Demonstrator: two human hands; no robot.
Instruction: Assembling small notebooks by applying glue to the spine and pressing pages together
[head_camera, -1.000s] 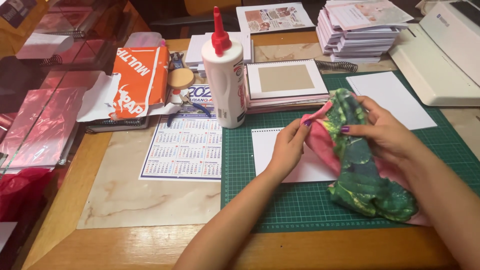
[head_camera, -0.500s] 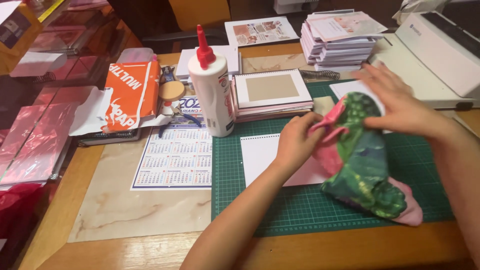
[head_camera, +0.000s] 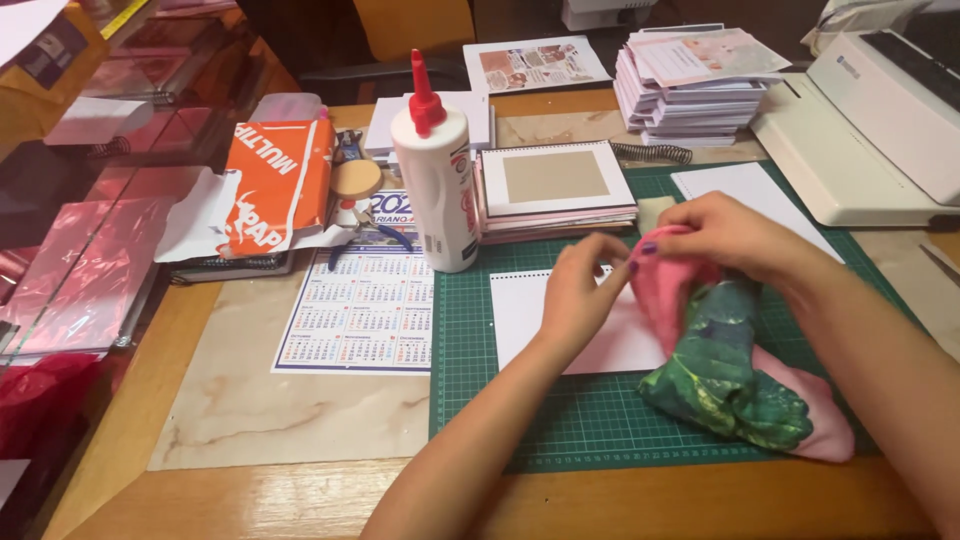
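Cloth (head_camera: 725, 365), pink and green-patterned, lies bunched on the green cutting mat (head_camera: 600, 420) over a white sheet (head_camera: 545, 320). Right hand (head_camera: 735, 235) grips its pink upper end, fingers curled closed on the fabric. Left hand (head_camera: 580, 290) pinches the same end from the other side. Glue bottle (head_camera: 435, 180) stands upright near the mat's far-left corner, beside a stack of framed cards (head_camera: 555, 190).
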